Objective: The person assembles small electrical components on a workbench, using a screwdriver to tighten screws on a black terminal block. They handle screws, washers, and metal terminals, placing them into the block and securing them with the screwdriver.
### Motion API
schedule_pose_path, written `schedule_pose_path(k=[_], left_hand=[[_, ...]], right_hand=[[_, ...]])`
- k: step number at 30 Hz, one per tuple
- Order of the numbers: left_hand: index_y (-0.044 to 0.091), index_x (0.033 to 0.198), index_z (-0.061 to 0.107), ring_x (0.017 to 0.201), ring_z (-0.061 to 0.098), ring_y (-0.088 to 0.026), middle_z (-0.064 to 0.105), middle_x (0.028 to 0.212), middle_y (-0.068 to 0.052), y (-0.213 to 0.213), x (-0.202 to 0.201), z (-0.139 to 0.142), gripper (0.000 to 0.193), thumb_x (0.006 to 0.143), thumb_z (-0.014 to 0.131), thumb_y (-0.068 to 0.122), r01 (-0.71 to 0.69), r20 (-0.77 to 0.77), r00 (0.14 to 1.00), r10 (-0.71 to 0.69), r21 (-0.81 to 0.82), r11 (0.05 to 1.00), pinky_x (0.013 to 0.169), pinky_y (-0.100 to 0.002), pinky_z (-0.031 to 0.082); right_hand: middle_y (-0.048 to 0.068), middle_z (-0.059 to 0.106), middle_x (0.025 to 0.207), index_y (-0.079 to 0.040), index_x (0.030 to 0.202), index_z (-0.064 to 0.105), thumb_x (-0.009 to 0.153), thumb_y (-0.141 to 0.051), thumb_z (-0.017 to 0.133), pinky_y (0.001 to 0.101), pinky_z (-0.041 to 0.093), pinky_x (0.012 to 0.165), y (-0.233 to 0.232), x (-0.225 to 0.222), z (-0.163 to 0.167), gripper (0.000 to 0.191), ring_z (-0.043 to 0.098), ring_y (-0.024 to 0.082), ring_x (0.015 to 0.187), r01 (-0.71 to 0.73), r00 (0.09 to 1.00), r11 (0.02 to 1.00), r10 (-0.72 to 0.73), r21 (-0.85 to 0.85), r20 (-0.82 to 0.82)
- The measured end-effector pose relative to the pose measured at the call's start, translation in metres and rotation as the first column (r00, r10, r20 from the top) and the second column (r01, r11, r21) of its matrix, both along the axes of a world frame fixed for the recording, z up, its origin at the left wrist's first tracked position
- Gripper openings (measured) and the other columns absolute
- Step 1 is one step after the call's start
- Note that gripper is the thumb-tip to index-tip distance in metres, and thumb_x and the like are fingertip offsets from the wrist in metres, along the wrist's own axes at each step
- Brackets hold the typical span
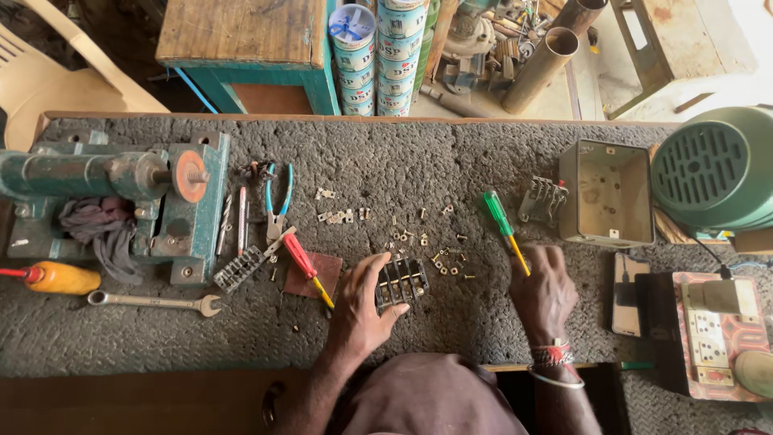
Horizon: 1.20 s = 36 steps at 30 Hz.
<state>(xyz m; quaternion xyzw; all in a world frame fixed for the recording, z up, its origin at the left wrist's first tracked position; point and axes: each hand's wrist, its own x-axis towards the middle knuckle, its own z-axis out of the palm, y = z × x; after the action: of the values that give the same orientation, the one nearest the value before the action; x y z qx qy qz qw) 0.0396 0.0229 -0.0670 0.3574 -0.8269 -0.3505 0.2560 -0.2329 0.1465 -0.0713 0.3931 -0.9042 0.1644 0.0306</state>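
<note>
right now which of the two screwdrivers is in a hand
The green-handled screwdriver, gripped by the right hand. The red-handled screwdriver lies loose on the bench, untouched.

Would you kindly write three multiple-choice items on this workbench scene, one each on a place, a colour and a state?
1. Where does the silver open-ended spanner lie?
A. left of the left hand
B. inside the metal box
C. on the green motor

2. What colour is the handle of the screwdriver in the right hand?
A. red
B. green
C. blue

3. What is the left hand doing?
A. resting flat on bare carpet
B. gripping the black slotted terminal block
C. lifting the pliers

Answers: 1 A, it lies on the grey mat far to the left. 2 B, its handle is green with a yellow shaft. 3 B, the fingers wrap the block's side.
</note>
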Motion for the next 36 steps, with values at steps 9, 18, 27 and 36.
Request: schedule_pose_path(k=[9, 18, 27, 36], left_hand=[[0.004, 0.143, 0.045, 0.131, 0.045, -0.041, 0.049, 0.142, -0.021, 0.017, -0.007, 0.026, 0.090, 0.072, 0.088, 0.037, -0.066, -0.087, 0.995, 0.053, -0.159, 0.985, 0.108, -0.057, 0.034], [0.007, 0.131, 0.062, 0.131, 0.052, -0.033, 0.057, 0.135, -0.013, 0.017, -0.015, 0.038, 0.050, 0.088, 0.079, 0.025, -0.155, -0.232, 0.968, 0.100, -0.236, 0.959, 0.111, -0.050, 0.040], [0.006, 0.109, 0.071, 0.096, 0.073, -0.021, 0.074, 0.105, -0.010, 0.017, 0.004, 0.034, 0.016, 0.094, 0.072, 0.012, -0.096, -0.351, 0.933, 0.084, -0.018, 0.995, 0.079, -0.035, 0.060], [0.002, 0.097, 0.075, 0.075, 0.075, -0.011, 0.079, 0.087, -0.007, 0.052, 0.005, 0.017, 0.018, 0.084, 0.086, 0.007, 0.224, -0.438, 0.899, 0.002, 0.465, 0.857, 0.064, -0.026, 0.061]], right_hand=[[0.003, 0.074, 0.098, -0.017, 0.097, 0.080, 0.083, -0.019, 0.076, 0.0355, 0.059, 0.066, -0.002, 0.033, 0.001, 0.014, 0.072, 0.022, 0.078, -0.430, 0.887, 0.898, 0.439, -0.092, 0.144], [0.003, 0.069, 0.096, -0.014, 0.109, 0.075, 0.092, -0.021, 0.069, 0.0360, 0.057, 0.065, -0.018, 0.036, -0.005, 0.019, 0.069, 0.021, 0.079, -0.461, 0.847, 0.885, 0.462, -0.070, 0.263], [0.003, 0.069, 0.088, -0.007, 0.095, 0.069, 0.092, -0.013, 0.067, 0.0294, 0.054, 0.062, -0.014, 0.050, 0.001, 0.007, 0.066, 0.015, 0.074, -0.391, 0.757, 0.884, 0.467, -0.256, 0.457], [0.001, 0.068, 0.082, -0.001, 0.096, 0.073, 0.093, -0.011, 0.076, 0.0228, 0.050, 0.062, 0.020, 0.088, 0.026, 0.011, 0.062, 0.008, 0.070, -0.049, -0.216, 0.900, 0.414, -0.434, 0.884]])
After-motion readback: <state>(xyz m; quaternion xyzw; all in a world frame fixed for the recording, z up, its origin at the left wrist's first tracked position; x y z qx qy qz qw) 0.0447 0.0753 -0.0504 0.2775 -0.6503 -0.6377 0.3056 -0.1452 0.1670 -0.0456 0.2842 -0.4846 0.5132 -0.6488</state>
